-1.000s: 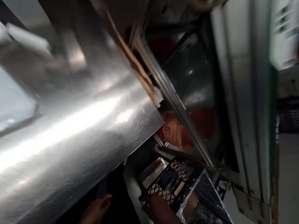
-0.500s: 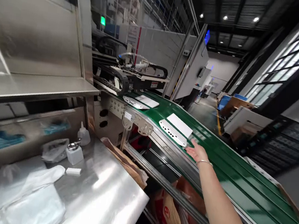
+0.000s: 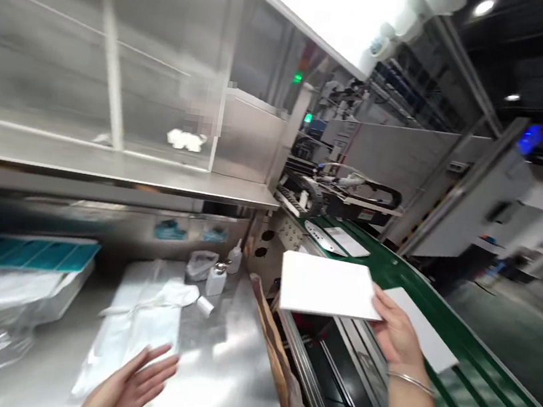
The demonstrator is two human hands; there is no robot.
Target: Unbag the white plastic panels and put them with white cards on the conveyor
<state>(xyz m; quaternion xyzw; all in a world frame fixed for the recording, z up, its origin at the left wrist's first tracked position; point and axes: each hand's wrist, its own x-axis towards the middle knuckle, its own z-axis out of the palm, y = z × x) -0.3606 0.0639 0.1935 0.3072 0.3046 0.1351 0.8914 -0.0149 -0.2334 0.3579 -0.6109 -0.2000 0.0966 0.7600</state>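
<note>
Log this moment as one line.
right hand: holds white flat panel | left hand: open, over steel table | nearby: green conveyor belt

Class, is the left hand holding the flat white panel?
No, the right hand holds the flat white panel; the left hand is open and empty.

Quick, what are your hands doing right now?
Left hand: open, holding nothing.
Right hand: holding a white flat panel.
</note>
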